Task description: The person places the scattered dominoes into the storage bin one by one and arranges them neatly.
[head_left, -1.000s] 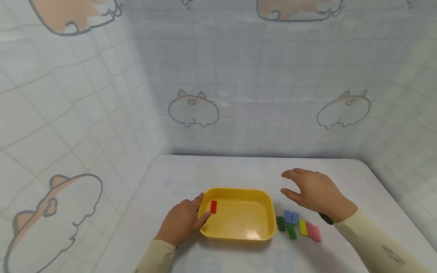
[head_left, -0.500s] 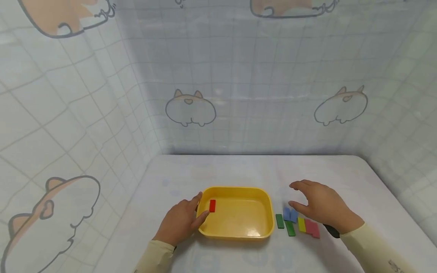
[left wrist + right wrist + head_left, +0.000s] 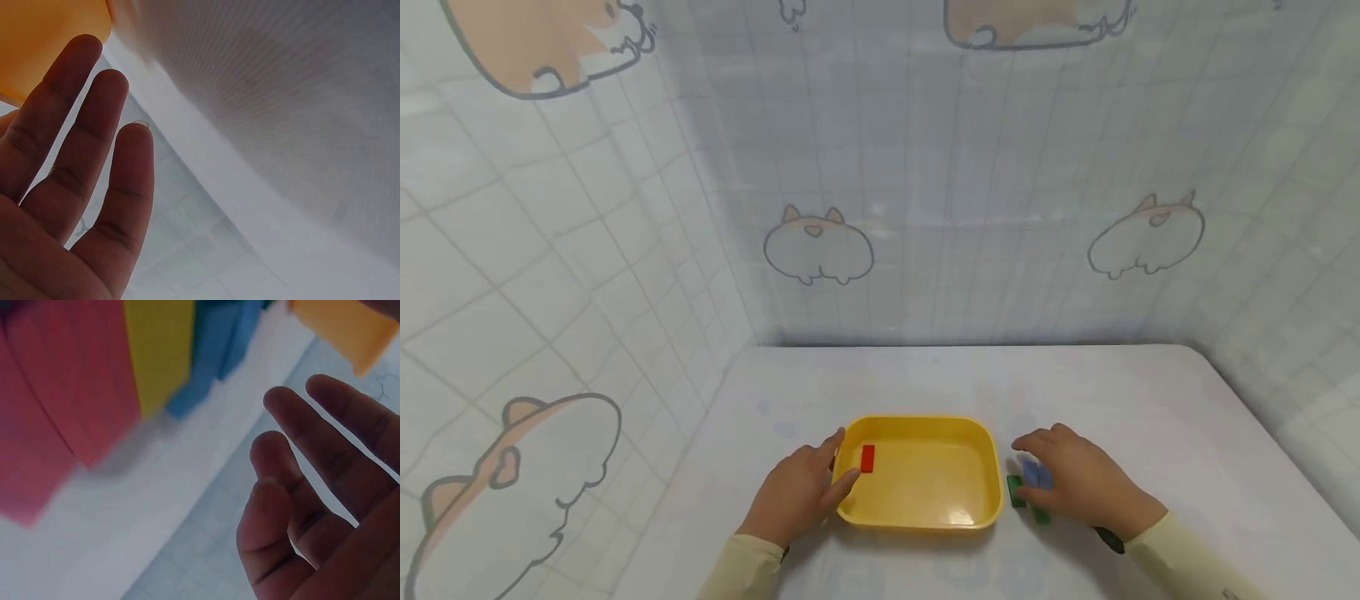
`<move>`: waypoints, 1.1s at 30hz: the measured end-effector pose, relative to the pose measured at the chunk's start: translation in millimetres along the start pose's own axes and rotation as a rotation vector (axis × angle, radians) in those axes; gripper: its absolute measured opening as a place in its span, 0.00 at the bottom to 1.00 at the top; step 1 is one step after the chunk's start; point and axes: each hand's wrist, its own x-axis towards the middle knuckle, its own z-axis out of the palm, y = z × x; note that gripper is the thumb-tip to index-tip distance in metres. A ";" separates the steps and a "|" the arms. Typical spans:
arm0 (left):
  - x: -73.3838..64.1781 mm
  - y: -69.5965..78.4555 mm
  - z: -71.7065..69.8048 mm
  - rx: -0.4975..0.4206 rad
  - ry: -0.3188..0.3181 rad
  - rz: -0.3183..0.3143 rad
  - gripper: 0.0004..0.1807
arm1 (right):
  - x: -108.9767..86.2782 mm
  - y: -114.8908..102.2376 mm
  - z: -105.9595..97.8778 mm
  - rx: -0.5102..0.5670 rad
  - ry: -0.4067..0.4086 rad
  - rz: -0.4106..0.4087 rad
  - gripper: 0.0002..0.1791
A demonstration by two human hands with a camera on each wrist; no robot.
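Observation:
A shallow yellow tray (image 3: 925,483) stands on the table with a small flat red tile (image 3: 868,458) at its left end. My left hand (image 3: 797,492) rests at the tray's left rim, thumb on the rim and index finger along the outside; its other fingers (image 3: 87,125) look fairly straight in the left wrist view. My right hand (image 3: 1078,483) hovers low over the tiles right of the tray, thumb and fingers apart, nothing visibly held. Near it lie a green tile (image 3: 1016,491) and blue tiles (image 3: 1032,472). Pink tiles (image 3: 75,369) and a yellow tile (image 3: 161,356), hidden in the head view, show in the right wrist view.
The white table (image 3: 955,379) reaches back to a wall cover (image 3: 970,275) with a grid and cartoon dogs. Similar cover hangs at the left and right sides. Table surface shows behind the tray and in front of it.
My right hand has come down and nearer to me, first drifting right, then back left over the tiles, covering the yellow and pink ones. The left hand and tray stay about where they were.

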 end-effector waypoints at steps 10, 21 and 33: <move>-0.7 -4.0 1.5 -0.002 0.038 0.032 0.44 | 4.7 -4.2 15.5 -0.002 -0.011 -0.059 0.36; -1.0 -2.2 -1.6 0.005 0.035 0.030 0.41 | 6.4 -6.7 18.5 0.028 -0.086 -0.045 0.32; -8.3 -2.9 -3.0 0.002 0.031 0.042 0.41 | -1.9 -11.8 20.2 0.051 -0.100 -0.032 0.26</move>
